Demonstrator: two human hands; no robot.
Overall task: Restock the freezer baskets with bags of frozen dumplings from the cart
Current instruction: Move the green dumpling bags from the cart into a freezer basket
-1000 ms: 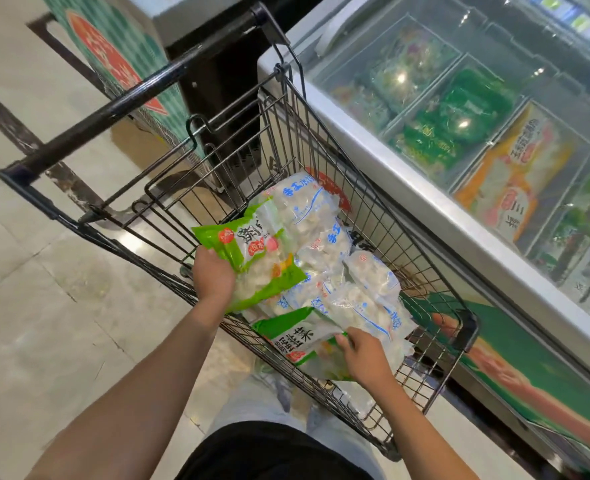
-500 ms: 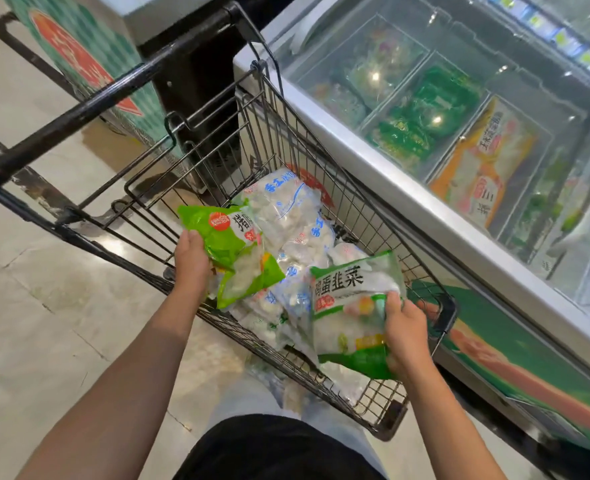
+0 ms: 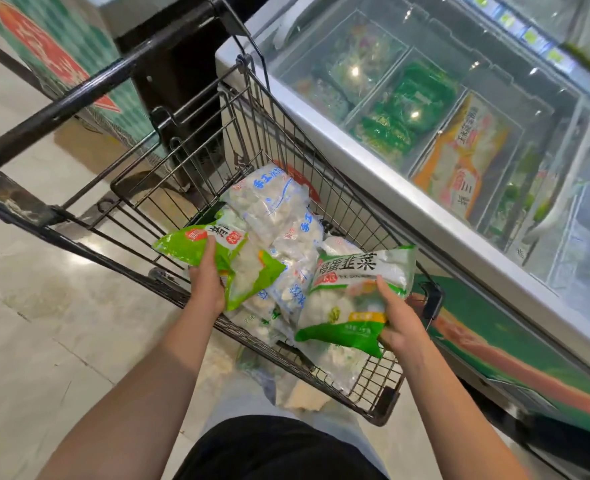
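Two green dumpling bags are lifted above the cart (image 3: pixel 321 199), one in each hand. The right bag (image 3: pixel 352 299) hangs over the cart's near right corner, its long axis running near to far and leaning slightly right, printed face up; the right hand (image 3: pixel 399 322) clamps its near right edge, thumb on top and fingers curled beneath. The left bag (image 3: pixel 217 258) sits over the cart's near left rim, its long axis slanting from far left to near right, and the left hand (image 3: pixel 206 282) grips it from the near side with the thumb laid across the front. Below and between them lie the remaining white bags (image 3: pixel 279 216), piled in the cart's bed. The freezer (image 3: pixel 373 161) stands just right of the cart, its rim running alongside the cart's right wall, and its baskets (image 3: pixel 404 109) lie to the far right of both hands, under what looks like a glass lid; whether that lid is slid open over any basket I cannot tell. The right hand is clearly the nearer to the freezer, so its bag likely goes first, travelling right and away over the rim. The left bag must cross the whole cart to follow.
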